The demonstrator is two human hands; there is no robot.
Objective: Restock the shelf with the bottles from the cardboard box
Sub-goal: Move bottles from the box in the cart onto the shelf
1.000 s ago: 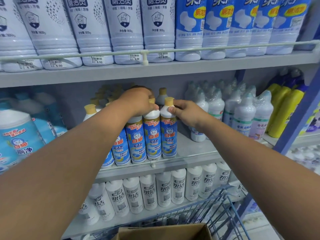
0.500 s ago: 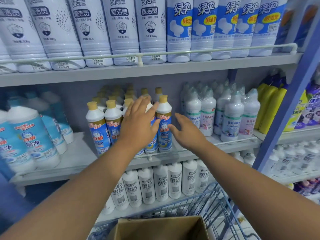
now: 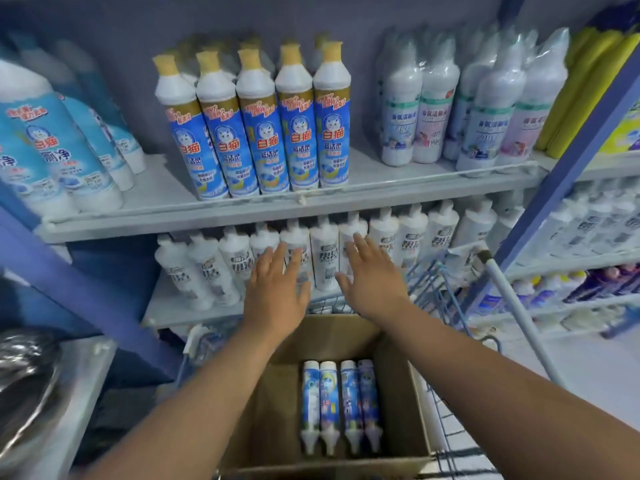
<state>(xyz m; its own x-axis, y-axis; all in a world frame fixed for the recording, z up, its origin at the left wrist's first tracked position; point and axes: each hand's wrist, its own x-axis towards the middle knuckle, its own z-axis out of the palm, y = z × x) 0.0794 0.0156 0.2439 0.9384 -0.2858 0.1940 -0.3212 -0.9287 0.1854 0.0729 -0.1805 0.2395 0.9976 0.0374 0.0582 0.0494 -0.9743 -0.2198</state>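
An open cardboard box (image 3: 398, 403) sits in a cart below me, with several blue-labelled bottles (image 3: 341, 407) lying side by side inside, caps toward me. On the middle shelf (image 3: 263, 204) stands a row of the same blue-labelled, yellow-capped bottles (image 3: 258, 133), upright, with more behind. My left hand (image 3: 277, 289) and my right hand (image 3: 372, 280) hover empty above the far edge of the box, fingers spread, palms down, in front of the lower shelf's white bottles.
White bottles (image 3: 415, 233) fill the lower shelf. Large light-blue bottles (image 3: 52, 150) stand at the left of the middle shelf, wrapped white bottles (image 3: 467, 109) at the right. The blue wire cart (image 3: 440, 292) and its handle (image 3: 512, 306) lie to my right. A blue upright post (image 3: 568, 157) divides the shelf bays.
Both hands have let go of the bottles on the middle shelf and dropped down toward the box. My view has tilted downward, bringing the box's contents into sight.
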